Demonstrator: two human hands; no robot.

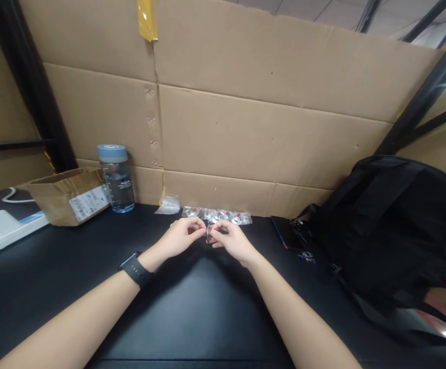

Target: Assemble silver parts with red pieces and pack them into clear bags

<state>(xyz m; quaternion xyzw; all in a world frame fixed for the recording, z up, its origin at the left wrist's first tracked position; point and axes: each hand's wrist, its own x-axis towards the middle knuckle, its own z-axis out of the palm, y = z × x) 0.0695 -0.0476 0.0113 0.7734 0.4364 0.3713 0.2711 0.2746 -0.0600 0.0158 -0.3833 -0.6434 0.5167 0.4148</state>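
Both my hands meet over the black table (pixel 192 307) near its back edge. My left hand (pixel 180 237), with a dark watch on the wrist, and my right hand (pixel 230 241) pinch one small clear packet (pixel 208 232) with a red part between their fingertips. Just behind them, a row of similar clear packets with red parts (pixel 219 216) lies against the cardboard wall. What the held packet contains is too small to make out.
A blue-capped water bottle (pixel 117 178) and an open cardboard box (pixel 69 196) stand at the back left, and a white device (pixel 0 228) lies at the left edge. A black backpack (pixel 392 230) fills the right side. A crumpled plastic bag (pixel 168 205) lies by the wall.
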